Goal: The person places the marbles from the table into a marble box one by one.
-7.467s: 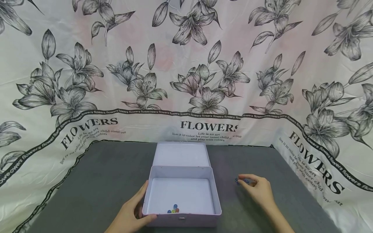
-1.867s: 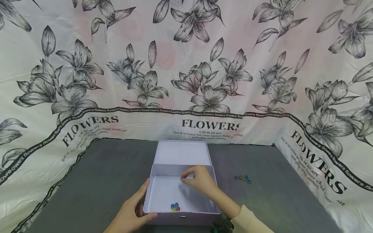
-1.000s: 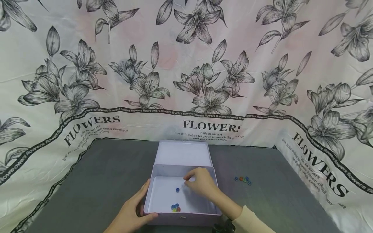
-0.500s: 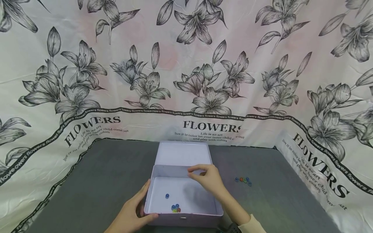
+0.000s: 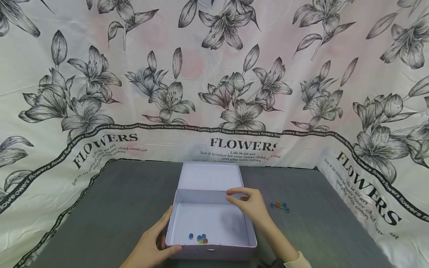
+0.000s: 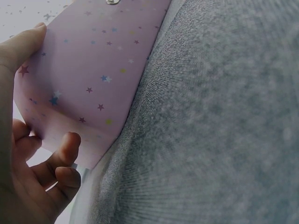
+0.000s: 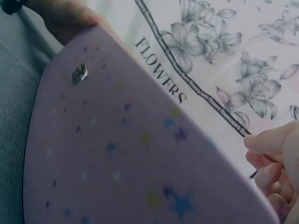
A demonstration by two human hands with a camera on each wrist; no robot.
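A lilac metal box [image 5: 228, 253] stands with its lid [image 5: 209, 176] tipped back; printed stars cover its outside in both wrist views. My left hand [image 5: 149, 240] grips its front left corner, thumb on the front wall. Inside, a blue marble [image 5: 191, 236] lies just left of a cluster with two more blue marbles, a red marble [image 5: 205, 241] and a yellow-green marble [image 5: 200, 242], near the front wall. My right hand [image 5: 253, 206] hovers over the box's right rear part. Its thumb and index finger arch toward each other, and no marble shows between them.
On the grey table [image 5: 127, 201], right of the box, lies a short row of several marbles: blue ones, an orange-red marble [image 5: 277, 205] and a green marble [image 5: 282, 206]. Behind stands a floral cloth [image 5: 167, 149] that also runs along both sides.
My right hand brought a blue marble from the right into the box and let it go. The marble rolled forward and left to the cluster; my hand drew back right. My left hand stayed put.
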